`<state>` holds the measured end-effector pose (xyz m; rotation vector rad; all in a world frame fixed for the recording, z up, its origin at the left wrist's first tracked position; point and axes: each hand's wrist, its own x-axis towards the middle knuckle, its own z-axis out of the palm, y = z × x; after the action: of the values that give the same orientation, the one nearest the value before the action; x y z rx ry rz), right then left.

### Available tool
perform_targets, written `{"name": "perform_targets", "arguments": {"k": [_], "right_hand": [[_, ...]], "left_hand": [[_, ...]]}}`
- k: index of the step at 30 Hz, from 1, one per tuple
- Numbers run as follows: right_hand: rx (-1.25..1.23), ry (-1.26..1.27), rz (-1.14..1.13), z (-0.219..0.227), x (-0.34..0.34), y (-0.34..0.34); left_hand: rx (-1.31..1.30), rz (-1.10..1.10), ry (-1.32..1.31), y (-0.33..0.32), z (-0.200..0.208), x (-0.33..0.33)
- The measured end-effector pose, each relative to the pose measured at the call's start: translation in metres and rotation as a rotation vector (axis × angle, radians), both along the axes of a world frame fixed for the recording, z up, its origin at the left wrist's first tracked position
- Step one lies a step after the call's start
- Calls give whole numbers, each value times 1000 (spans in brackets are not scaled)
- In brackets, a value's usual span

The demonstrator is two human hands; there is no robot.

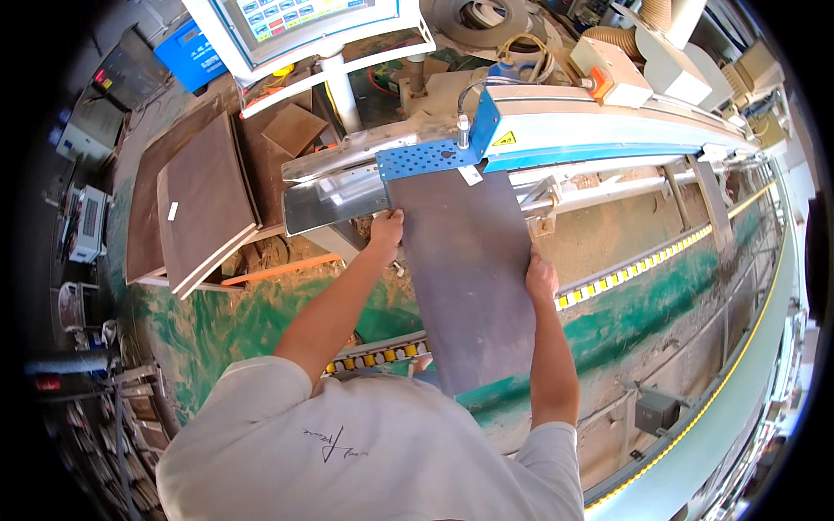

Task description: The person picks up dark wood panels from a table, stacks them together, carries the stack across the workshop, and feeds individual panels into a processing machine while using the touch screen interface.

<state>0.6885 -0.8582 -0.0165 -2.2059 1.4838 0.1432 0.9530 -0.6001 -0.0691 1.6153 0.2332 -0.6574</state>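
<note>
Between my two hands is a large dark brown-grey panel, long and flat, with its far end at a blue perforated plate of the machine. My left hand grips the panel's left edge near that far end, fingers closed and partly hidden. On the right edge, a little closer to me, my right hand is closed round the panel; its fingers underneath cannot be seen. A small white label shows at the panel's far right corner.
Brown boards lie stacked to the left. A control screen stands beyond them on a post. The machine's long blue and white beam runs off to the right, above a yellow-and-white roller track. A curved yellow-edged conveyor borders the right.
</note>
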Motion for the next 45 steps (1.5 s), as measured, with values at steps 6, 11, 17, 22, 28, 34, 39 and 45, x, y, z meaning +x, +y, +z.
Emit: {"name": "perform_targets", "arguments": {"k": [6,11,17,22,28,34,39,45], "right_hand": [[-26,-25,-31,-2,-23,-57],[-631,-337,17,3,-58,-58],[-625,-431,108,-3,-110,38],[-488,-613,234,15,-90,142],[101,-845,478,19,40,282],[421,-787,852,31,220,429],[534,-713,686,18,376,508],[508,-562,533,20,435,558]], "left_hand": [[15,75,55,-74,26,-33],[184,-39,-112,-127,6,-38],[-77,5,68,-148,-16,-27],[-256,-301,76,-44,18,-23],[75,-98,-97,233,11,-36],[814,727,-785,514,42,30],[850,691,-721,646,62,110],[332,529,-320,685,19,144]]}}
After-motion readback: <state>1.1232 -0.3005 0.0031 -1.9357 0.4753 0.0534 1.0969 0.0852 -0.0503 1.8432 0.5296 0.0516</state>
